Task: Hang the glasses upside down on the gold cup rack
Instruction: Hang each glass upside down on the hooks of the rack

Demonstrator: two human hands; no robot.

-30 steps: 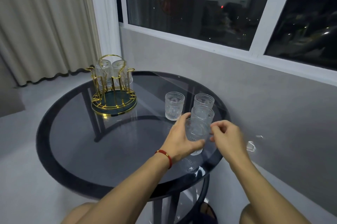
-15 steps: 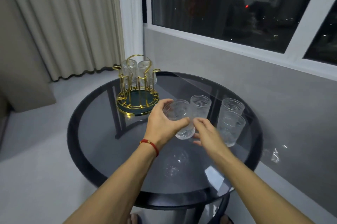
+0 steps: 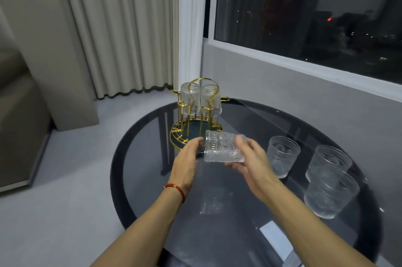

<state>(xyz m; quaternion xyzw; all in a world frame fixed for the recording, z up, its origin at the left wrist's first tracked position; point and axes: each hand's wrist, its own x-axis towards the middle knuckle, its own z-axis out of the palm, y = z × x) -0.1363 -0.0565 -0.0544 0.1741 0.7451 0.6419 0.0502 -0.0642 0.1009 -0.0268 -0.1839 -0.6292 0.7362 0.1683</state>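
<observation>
A clear embossed glass (image 3: pixel 221 146) lies on its side in the air, just in front of the gold cup rack (image 3: pixel 196 114). My right hand (image 3: pixel 250 162) holds it from below and at its base end. My left hand (image 3: pixel 187 162) touches its mouth end with the fingertips. Two glasses (image 3: pixel 190 98) (image 3: pixel 210 98) hang upside down on the rack's far pegs. Three more glasses stand upright on the table at the right: one (image 3: pixel 281 155) near my right hand, two others (image 3: pixel 328 162) (image 3: pixel 330 192) close together further right.
The rack stands at the far left of a round dark glass table (image 3: pixel 152 179). A grey wall and a dark window run behind it on the right. Curtains and a sofa corner (image 3: pixel 17 114) are at the left, over grey floor.
The glass has been lifted off the table and tipped from upright onto its side, and has moved left toward the rack. It has passed from my left hand's grip to my right hand.
</observation>
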